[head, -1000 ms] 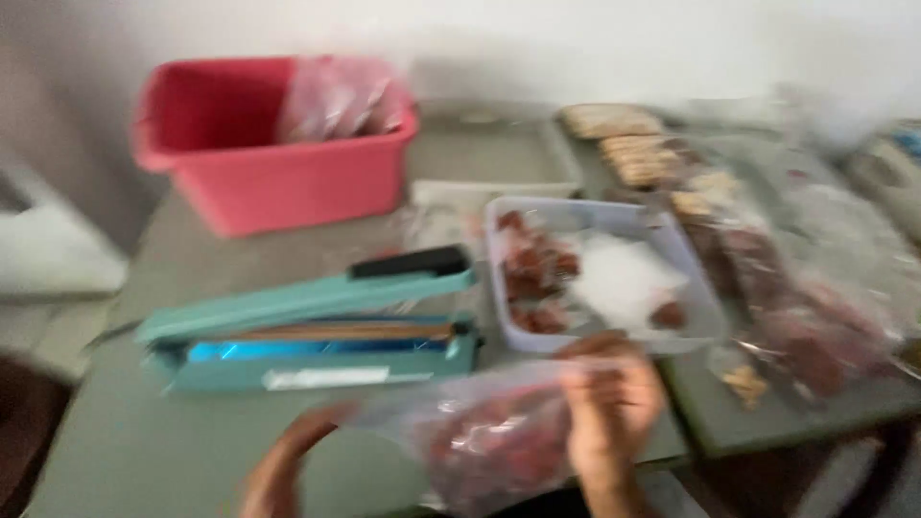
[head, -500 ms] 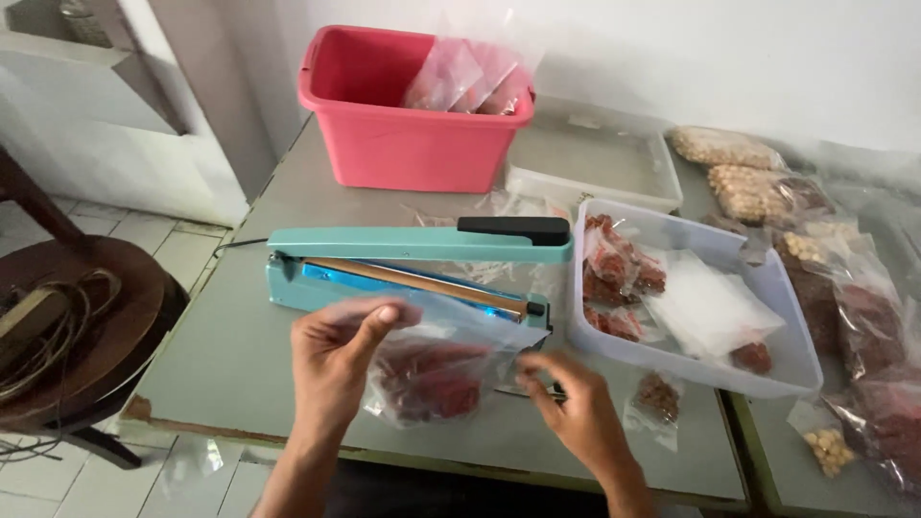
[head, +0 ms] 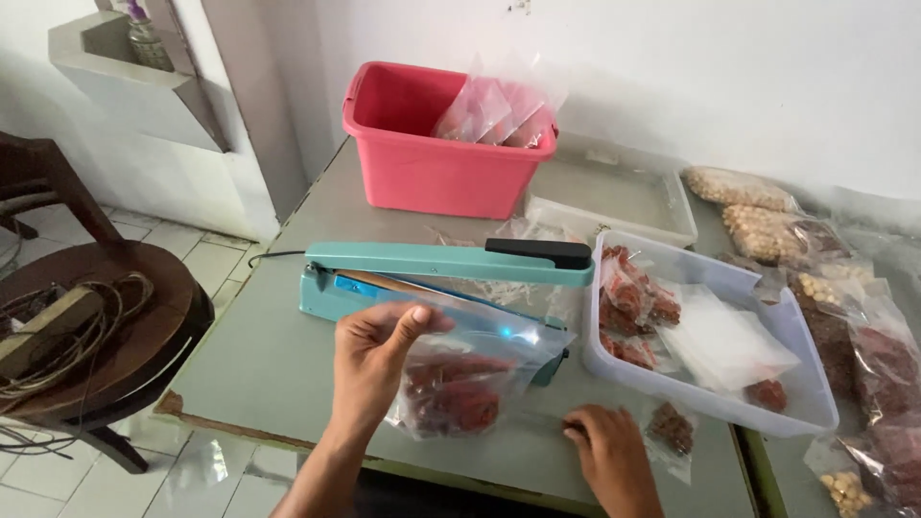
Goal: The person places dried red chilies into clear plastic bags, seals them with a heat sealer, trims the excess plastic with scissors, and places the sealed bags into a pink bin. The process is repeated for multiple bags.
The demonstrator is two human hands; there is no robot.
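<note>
The grey worktop (head: 278, 355) carries a pink tub (head: 436, 153) of clear bags at the back, a shallow clear tray (head: 748, 403) of red-filled packets to the right, and a teal sealer (head: 432, 273) with its arm raised in the middle. The left hand (head: 379, 360) holds a clear bag (head: 470, 384) of red pieces just in front of the sealer, thumb on top and fingers (head: 360, 331) curled behind, clamped on the bag's upper left edge. The right hand (head: 609, 451) rests flat on the worktop just right of the bag, fingers (head: 576, 427) together, holding nothing. Half a second ago both hands held the bag up between them; since then the right one has let go and dropped to the worktop.
</note>
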